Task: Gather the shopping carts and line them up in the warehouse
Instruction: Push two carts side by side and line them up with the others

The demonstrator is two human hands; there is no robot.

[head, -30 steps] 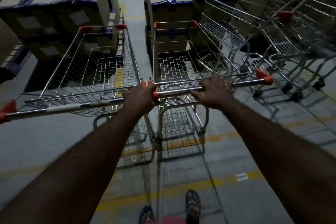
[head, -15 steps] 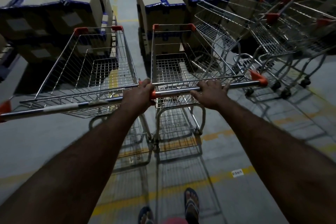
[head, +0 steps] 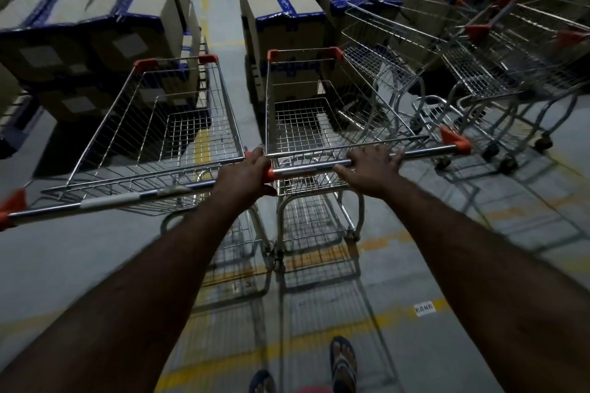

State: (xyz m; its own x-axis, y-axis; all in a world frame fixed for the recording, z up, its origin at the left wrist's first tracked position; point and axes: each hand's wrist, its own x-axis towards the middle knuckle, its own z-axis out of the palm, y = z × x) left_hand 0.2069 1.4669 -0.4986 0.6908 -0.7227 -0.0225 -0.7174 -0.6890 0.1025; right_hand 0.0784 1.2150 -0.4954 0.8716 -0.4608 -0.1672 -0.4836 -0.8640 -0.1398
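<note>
The step seems to be wheeling two carts side by side. The left cart is rolling ahead of the left hand, which is gripping its handle end. The right cart is sitting under the right hand, whose spread fingers are pressing its bar. Next is probably steering toward the parked carts, off to the right hand's right.

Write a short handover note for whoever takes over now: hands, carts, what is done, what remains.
Left hand grips the handle end of the left cart.
Right hand rests on the handle of the right cart, fingers spread.
Both carts stand side by side facing stacked boxes; parked carts stand at the right.
Done: two carts gathered.
Left: probably push them into line with the parked carts.
</note>
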